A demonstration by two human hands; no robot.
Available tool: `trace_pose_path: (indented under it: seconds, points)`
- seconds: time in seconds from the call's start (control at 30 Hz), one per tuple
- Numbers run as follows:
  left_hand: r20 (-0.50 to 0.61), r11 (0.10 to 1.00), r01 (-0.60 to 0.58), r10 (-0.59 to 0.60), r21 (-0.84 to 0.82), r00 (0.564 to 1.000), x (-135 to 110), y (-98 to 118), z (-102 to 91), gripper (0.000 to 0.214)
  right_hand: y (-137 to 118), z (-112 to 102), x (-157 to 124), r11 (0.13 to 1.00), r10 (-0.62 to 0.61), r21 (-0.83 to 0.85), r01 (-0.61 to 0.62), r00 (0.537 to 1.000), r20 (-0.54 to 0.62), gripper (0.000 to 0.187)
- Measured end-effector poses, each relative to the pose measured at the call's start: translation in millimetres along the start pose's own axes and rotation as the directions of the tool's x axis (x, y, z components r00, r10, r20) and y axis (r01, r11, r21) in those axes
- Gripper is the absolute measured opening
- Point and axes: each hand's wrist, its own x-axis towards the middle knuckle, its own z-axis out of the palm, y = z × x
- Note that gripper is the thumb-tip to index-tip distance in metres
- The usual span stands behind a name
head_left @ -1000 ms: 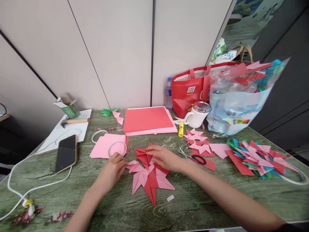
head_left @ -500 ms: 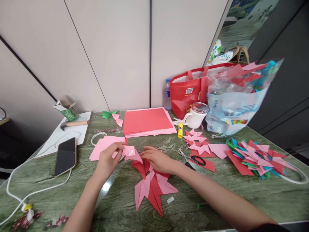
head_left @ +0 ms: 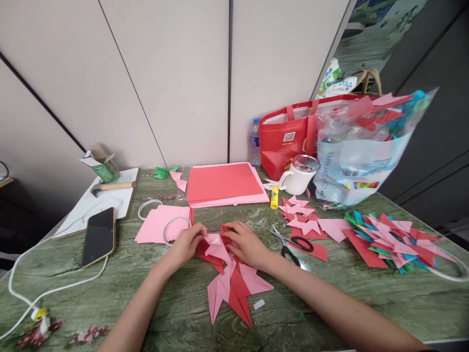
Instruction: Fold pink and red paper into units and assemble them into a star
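Observation:
A star-shaped origami of red and pink folded paper [head_left: 239,289] lies on the table in front of me, its points spread toward me. My left hand [head_left: 187,243] pinches a folded pink paper piece [head_left: 216,247] at the far side of the star. On the other side my right hand [head_left: 245,243] has its fingers bent against the red folded part, pressed close to the pink piece. Fingertips partly hide where the pink and red pieces meet. A small white strip [head_left: 259,304] lies just right of the star.
Left of my hands are pink paper squares [head_left: 157,222] with a tape roll [head_left: 164,232] on them, and a phone [head_left: 98,237]. Scissors [head_left: 293,244], a glue stick [head_left: 274,198] and a white mug [head_left: 298,176] stand or lie to the right. Red sheets [head_left: 225,182] lie behind.
My left hand has moved right with the pink piece, bringing it over the star's far side. My right hand has closed in on the red part. The tape roll has come into fuller view.

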Motion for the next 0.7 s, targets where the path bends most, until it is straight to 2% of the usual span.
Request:
trace_pose_path:
  seconds: [0.13,0.17,0.27,0.3,0.33,0.4,0.47,0.57,0.7]
  points:
    - [0.017,0.998,0.023,-0.024,0.055,1.0,-5.0,-2.4,-25.9,0.01,1.1,-3.7,-5.2,0.99,0.119,-0.075,-0.122,0.992,-0.043,0.03]
    - [-0.007,0.998,0.025,-0.025,0.05,1.0,-4.7,-1.4,-32.3,0.009,0.6,-5.3,-5.8,0.982,0.159,-0.094,-0.163,0.986,-0.051,0.032]
    - [-0.182,0.999,0.031,-0.023,0.04,0.983,0.0,7.0,-41.8,0.01,-1.6,-9.3,-6.1,0.961,0.232,-0.142,-0.236,0.972,-0.043,0.04]
    - [-0.216,1.0,0.029,-0.026,0.008,0.976,2.5,10.9,-40.4,0.012,-2.1,-10.2,-5.8,0.959,0.237,-0.152,-0.24,0.971,-0.035,0.041]
    - [-0.197,0.999,0.031,-0.039,-0.04,0.98,5.0,14.6,-36.5,0.014,-2.3,-10.7,-5.4,0.958,0.238,-0.158,-0.24,0.971,-0.03,0.042]
    - [-0.075,0.988,0.081,-0.091,-0.131,0.993,9.6,19.5,-23.0,0.015,-1.6,-10.9,-4.8,0.958,0.237,-0.158,-0.24,0.971,-0.033,0.041]
    - [-0.005,0.961,0.171,-0.176,-0.22,0.984,12.7,18.9,-6.4,0.012,0.3,-10.2,-5.2,0.959,0.241,-0.143,-0.246,0.969,-0.052,0.037]
    - [-0.065,0.943,0.226,-0.249,-0.246,0.966,14.4,8.7,11.6,0.01,3.1,-8.6,-8.1,0.965,0.23,-0.108,-0.24,0.968,-0.098,0.031]
    - [-0.142,0.917,0.278,-0.327,-0.286,0.934,16.4,-6.5,16.2,0.009,2.9,-8.5,-11.7,0.981,0.156,-0.09,-0.171,0.976,-0.153,0.027]
